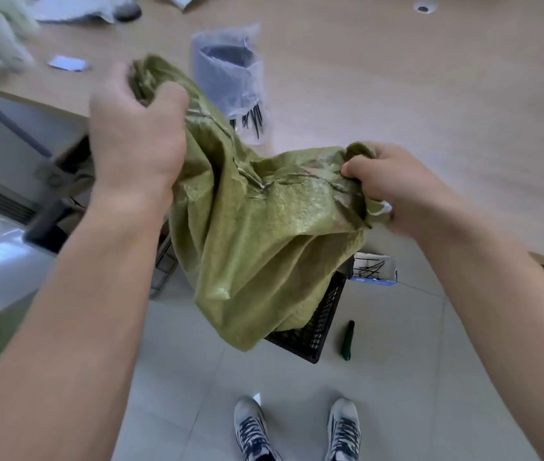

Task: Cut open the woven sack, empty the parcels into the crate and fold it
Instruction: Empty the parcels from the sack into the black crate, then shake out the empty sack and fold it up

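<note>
Left hand fingers: the left hand (137, 134) is curled tight round a bunched end of the woven sack (257, 221), thumb on top, held higher than the other hand.
Right hand fingers: the right hand (397, 184) is clenched on the sack's other bunched end, thumb pressed onto the fabric.
Sack: olive green, stretched between both hands in the air in front of the table's near edge, its loose body hanging down over the crate (314, 331).
Crate: black, slotted wall, standing on the tiled floor (397, 377); only its near right corner shows, the rest is covered by the sack. Whether parcels lie inside cannot be told.
Floor beside crate: a dark green-handled tool (348, 341) lies just right of the crate; a small open box (375, 267) holding dark thin pieces sits behind the crate by the table's edge.
Table: a clear plastic bag (230, 78) with dark contents lies on the wooden table (430, 111) beyond the sack, partly behind it.
Table's far left corner: blurred pale items, too smeared to name.
Bottom edge: two grey-and-white shoes (254, 430), cut off by the frame.
</note>
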